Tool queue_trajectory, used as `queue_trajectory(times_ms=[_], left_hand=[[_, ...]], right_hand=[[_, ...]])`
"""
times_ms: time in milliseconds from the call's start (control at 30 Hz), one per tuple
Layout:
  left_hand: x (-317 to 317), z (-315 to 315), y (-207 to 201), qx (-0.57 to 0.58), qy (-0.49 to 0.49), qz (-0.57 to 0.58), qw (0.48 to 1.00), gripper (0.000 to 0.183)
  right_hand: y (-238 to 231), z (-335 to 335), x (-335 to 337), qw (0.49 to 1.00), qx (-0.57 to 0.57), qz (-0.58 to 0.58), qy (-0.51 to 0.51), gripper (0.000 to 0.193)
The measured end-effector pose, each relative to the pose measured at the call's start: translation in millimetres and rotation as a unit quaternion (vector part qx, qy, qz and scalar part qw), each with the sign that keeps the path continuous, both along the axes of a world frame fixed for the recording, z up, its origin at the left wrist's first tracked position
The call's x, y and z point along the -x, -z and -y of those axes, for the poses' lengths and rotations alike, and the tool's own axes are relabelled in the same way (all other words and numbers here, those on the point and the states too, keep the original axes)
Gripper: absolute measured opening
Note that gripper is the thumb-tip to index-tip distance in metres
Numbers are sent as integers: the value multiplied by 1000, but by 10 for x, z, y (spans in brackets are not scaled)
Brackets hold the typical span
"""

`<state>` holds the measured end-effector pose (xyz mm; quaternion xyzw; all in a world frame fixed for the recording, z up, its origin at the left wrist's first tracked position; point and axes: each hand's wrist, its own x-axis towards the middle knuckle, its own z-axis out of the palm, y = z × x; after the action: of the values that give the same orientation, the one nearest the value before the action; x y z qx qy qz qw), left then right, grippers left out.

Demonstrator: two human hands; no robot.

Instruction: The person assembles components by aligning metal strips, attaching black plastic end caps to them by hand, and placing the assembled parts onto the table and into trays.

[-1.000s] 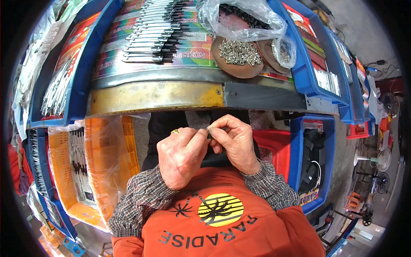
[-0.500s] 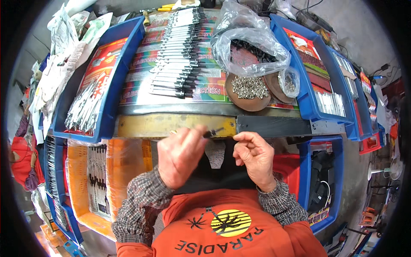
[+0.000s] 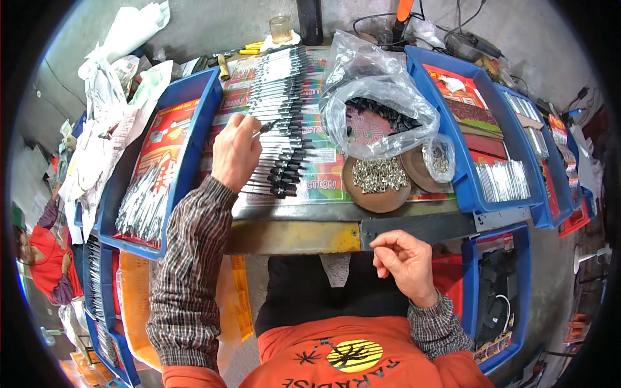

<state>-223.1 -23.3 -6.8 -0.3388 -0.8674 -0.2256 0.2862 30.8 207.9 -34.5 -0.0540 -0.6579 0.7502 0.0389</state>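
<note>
My left hand (image 3: 238,152) is over the left side of a long row of slim silver rods with black ends (image 3: 278,97). Its fingers are closed on one such rod (image 3: 267,127), whose dark end sticks out to the right. My right hand (image 3: 407,265) hovers at the table's front edge, fingers curled and thumb near the index finger. Whatever it may hold is too small or hidden to make out. Beyond it, a round brown dish (image 3: 369,200) bears a heap of small shiny metal fittings (image 3: 380,174). Behind that dish lies a clear plastic bag (image 3: 343,123) with black parts inside.
Blue trays flank the table: one at left (image 3: 217,84) with metal strips, one at right (image 3: 420,64) with silver pieces. A second brown dish (image 3: 414,165) carries a small clear bag (image 3: 442,161). An orange crate (image 3: 132,291) stands below left. Another person (image 3: 48,258) in red is at far left.
My left hand has moved forward and left from the table's front edge to the row, carrying the rod. My right hand stays near the edge. The view has tilted up slightly.
</note>
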Motion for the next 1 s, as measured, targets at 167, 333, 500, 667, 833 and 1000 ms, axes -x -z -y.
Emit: queue_trajectory(times_ms=[167,333,500,667,833,1000], left_hand=[[581,-277,72,6,-8,-6,1000,19],[1005,-510,103,27,-40,3,999,15],[1196,-762,157,39,-68,24,997,17],[1303,-831,183,34,-63,26,997,16],[1356,-774,187,44,-53,1,998,17],[1419,-770,223,54,-49,1,997,18]], right_hand=[[-3,-40,-26,1000,-12,15,-12,13],[7,-64,-40,997,-71,12,-27,11],[-3,-114,-41,994,-97,-4,-44,12],[-9,-128,-27,991,-120,-35,-55,13],[9,-121,-8,986,-143,-55,-60,14],[2,-118,-13,985,-153,-62,-50,13]])
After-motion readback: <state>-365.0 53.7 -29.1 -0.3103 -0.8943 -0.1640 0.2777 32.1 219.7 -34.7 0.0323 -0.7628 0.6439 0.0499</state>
